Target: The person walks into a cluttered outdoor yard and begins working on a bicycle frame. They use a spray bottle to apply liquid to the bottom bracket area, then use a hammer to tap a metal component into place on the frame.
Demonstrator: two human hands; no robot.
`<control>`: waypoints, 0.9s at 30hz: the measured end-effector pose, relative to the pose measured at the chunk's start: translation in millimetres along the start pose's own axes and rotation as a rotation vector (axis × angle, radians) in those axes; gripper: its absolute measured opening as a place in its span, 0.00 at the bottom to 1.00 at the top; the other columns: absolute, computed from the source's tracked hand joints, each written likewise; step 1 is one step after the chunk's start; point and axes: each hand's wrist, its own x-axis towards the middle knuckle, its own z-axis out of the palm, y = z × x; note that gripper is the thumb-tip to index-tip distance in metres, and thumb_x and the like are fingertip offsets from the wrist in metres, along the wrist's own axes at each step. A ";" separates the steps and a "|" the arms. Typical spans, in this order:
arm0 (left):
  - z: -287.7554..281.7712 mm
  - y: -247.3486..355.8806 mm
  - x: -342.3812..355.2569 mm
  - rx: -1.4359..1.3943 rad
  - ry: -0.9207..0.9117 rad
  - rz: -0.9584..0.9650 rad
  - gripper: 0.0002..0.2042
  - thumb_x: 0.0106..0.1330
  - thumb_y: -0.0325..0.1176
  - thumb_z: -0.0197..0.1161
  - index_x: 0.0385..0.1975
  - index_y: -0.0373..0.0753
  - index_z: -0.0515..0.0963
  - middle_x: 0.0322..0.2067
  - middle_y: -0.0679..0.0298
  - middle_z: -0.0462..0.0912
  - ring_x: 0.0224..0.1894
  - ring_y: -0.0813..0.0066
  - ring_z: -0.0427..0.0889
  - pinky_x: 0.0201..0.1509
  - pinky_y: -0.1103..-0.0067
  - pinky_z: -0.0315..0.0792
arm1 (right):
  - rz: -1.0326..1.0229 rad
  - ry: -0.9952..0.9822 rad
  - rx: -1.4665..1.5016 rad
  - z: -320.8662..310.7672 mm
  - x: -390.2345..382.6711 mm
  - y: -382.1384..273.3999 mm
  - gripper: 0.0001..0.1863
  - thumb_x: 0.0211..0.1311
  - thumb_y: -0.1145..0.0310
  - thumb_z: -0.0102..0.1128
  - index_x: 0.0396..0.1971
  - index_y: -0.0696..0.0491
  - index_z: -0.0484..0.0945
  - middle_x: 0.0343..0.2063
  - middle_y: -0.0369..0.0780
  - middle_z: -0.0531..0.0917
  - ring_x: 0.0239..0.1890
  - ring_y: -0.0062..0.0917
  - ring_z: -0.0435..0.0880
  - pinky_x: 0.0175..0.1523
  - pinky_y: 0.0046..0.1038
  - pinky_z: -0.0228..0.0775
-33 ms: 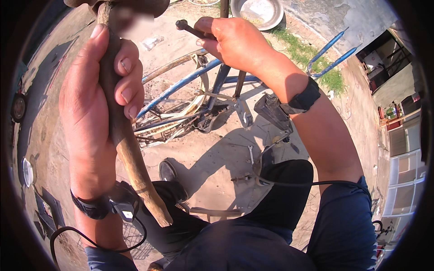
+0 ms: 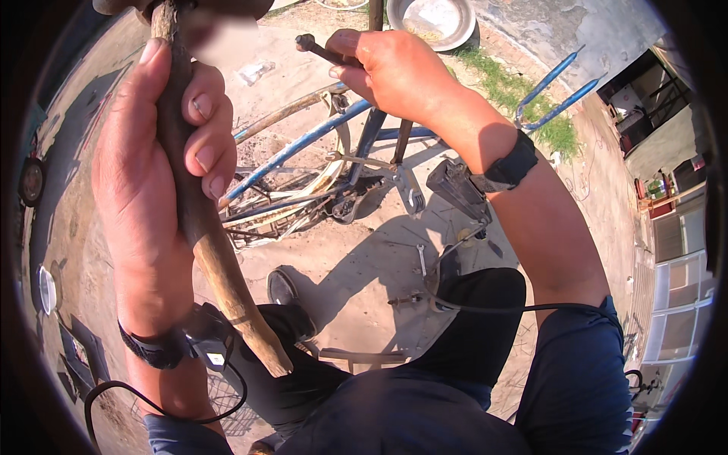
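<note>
My left hand [image 2: 163, 159] is closed around the wooden handle [image 2: 227, 280] of a hammer, raised close on the left. Its dark metal head [image 2: 125, 6] is partly cut off by the upper edge. Between the thumb and fingers of my right hand [image 2: 390, 72] is a short dark metal rod [image 2: 322, 51] with a thicker end, pointing left. Below and beyond the right hand stands a blue bicycle frame [image 2: 303, 144]. The fist hides part of the frame. A spanner [image 2: 364, 160] lies across the frame's lower part.
A second spanner [image 2: 422, 258] and a dark tool [image 2: 406, 300] lie on the ground before my knees. A round metal basin [image 2: 455, 34] stands at the back. To the right are a blue fork [image 2: 546, 98] and a strip of grass [image 2: 500, 87]. A black cable crosses my right leg.
My left hand and the hammer have shifted slightly left. My right hand and the rod look the same.
</note>
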 end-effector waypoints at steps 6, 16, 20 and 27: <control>-5.2 -10.6 -5.7 -0.043 0.111 -0.197 0.21 0.82 0.42 0.47 0.59 0.27 0.71 0.26 0.69 0.68 0.18 0.85 0.64 0.18 0.86 0.61 | -0.081 0.113 -0.001 7.9 -1.5 4.0 0.09 0.65 0.65 0.67 0.44 0.47 0.80 0.29 0.43 0.85 0.33 0.44 0.85 0.38 0.41 0.77; -2.5 -26.6 -3.2 0.101 0.089 -0.129 0.25 0.84 0.42 0.44 0.66 0.23 0.64 0.25 0.71 0.64 0.17 0.90 0.61 0.16 0.91 0.64 | -0.081 0.114 -0.042 17.5 -1.1 7.3 0.10 0.63 0.65 0.64 0.44 0.45 0.80 0.30 0.41 0.87 0.35 0.43 0.88 0.39 0.45 0.80; -30.2 5.9 10.5 0.093 -0.092 0.012 0.26 0.84 0.40 0.42 0.70 0.22 0.57 0.28 0.68 0.65 0.17 0.89 0.63 0.18 0.92 0.68 | 0.104 -0.125 0.151 -20.1 4.9 -17.0 0.11 0.67 0.65 0.61 0.43 0.56 0.81 0.29 0.52 0.85 0.32 0.49 0.86 0.39 0.44 0.77; -16.3 -19.4 4.1 0.060 0.044 -0.152 0.24 0.84 0.40 0.44 0.66 0.23 0.63 0.25 0.69 0.64 0.15 0.89 0.62 0.13 0.89 0.66 | 0.138 -0.081 0.366 -12.9 -0.1 -17.2 0.09 0.65 0.68 0.63 0.40 0.57 0.81 0.27 0.52 0.84 0.31 0.48 0.85 0.39 0.43 0.77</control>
